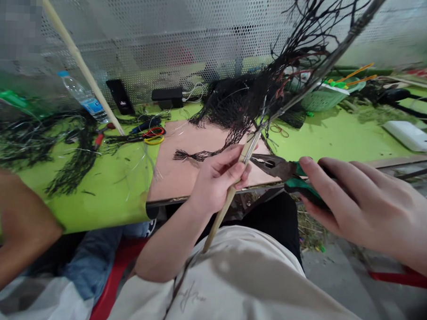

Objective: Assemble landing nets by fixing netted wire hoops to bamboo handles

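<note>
My left hand point(221, 177) is wrapped round a pale bamboo stick point(222, 216), which slants from my lap up over the table edge. Wire point(250, 146) runs along the stick's upper part, where a dark rod point(319, 72) carries on toward the top right. In my right hand point(367, 199) are pliers with green and black handles point(297, 175). Their dark jaws touch or nearly touch the stick just beside my left fingers; whether they grip the wire I cannot tell. Black stringy netting point(233, 102) hangs behind the stick and spreads over a pinkish board point(177, 177).
Scissors point(154, 135), a water bottle point(83, 97), a phone point(120, 96) and a power bank point(166, 96) lie along the green table point(119, 208). A green basket point(320, 98) and a white box point(411, 135) stand right. A co-worker's arm point(16, 222) is at left.
</note>
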Demonstrator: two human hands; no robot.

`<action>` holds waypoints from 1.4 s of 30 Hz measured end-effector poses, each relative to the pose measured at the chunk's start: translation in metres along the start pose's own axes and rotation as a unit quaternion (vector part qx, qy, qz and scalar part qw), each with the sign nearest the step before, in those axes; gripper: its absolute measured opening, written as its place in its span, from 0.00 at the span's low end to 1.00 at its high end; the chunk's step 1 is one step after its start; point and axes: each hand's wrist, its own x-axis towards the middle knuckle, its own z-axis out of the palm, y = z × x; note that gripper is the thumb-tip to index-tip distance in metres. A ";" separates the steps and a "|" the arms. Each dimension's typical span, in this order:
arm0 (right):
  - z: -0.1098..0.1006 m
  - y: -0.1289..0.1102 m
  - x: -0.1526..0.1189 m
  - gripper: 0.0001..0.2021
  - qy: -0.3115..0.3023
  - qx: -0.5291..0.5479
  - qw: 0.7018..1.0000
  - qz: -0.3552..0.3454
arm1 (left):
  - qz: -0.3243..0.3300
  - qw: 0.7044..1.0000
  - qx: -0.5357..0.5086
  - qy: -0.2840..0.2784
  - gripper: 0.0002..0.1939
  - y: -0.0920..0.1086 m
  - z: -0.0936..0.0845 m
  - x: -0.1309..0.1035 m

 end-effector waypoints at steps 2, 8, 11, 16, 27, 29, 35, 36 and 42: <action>0.000 0.000 0.001 0.38 -0.002 0.022 1.000 0.008 | 0.008 1.000 0.008 -0.001 0.15 -0.002 -0.001 0.000; -0.008 0.004 0.005 0.30 -0.044 0.162 0.985 0.040 | 0.020 1.000 0.022 -0.005 0.14 -0.005 -0.003 0.000; -0.013 0.007 0.007 0.29 -0.067 0.209 0.975 0.046 | 0.023 0.999 0.021 -0.003 0.13 -0.004 -0.003 0.001; -0.014 0.002 0.006 0.31 -0.039 0.123 0.988 0.080 | 0.022 1.000 -0.007 -0.001 0.13 -0.001 0.000 0.000; -0.001 -0.008 0.004 0.06 0.013 0.132 0.986 0.104 | 0.000 1.000 -0.024 0.007 0.14 0.002 0.000 0.001; 0.004 -0.009 0.006 0.07 0.021 0.107 0.989 0.101 | 0.000 1.000 -0.024 0.009 0.14 0.001 0.000 0.002; 0.010 -0.007 0.005 0.06 0.008 0.065 0.992 0.106 | 0.011 0.999 -0.031 0.007 0.12 0.000 -0.003 0.004; 0.009 -0.006 0.003 0.07 0.003 0.062 0.993 0.104 | 0.010 0.999 -0.029 0.009 0.12 0.000 -0.004 0.004; 0.003 0.000 -0.002 0.09 -0.034 0.071 0.993 0.083 | 0.005 1.000 -0.017 0.008 0.14 -0.002 -0.007 0.005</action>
